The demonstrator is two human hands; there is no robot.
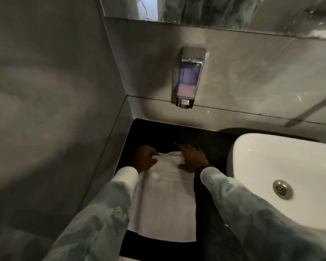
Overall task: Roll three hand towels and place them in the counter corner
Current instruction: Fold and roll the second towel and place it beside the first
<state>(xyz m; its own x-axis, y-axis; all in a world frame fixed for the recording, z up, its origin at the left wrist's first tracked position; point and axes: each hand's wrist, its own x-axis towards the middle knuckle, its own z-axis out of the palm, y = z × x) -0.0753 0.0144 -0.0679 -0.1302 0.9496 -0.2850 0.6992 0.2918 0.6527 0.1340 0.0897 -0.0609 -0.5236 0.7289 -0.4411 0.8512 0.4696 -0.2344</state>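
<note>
A white hand towel (164, 198) lies flat and lengthwise on the black counter (205, 140), its far end between the two hands and its near end reaching back toward the person. The left hand (144, 159) is at the towel's far left corner, fingers curled and pinched on a small folded-up lip of cloth there. The right hand (193, 157) lies open, palm down, fingers spread, pressing the towel's far right corner, with its fingertips reaching past the edge onto the bare counter. Just to the right of the right hand is the white sink (271, 162). Beyond both hands, on the back wall, hangs a soap dispenser (191, 76). Left of the left hand the side wall (55, 110) meets the counter.
</note>
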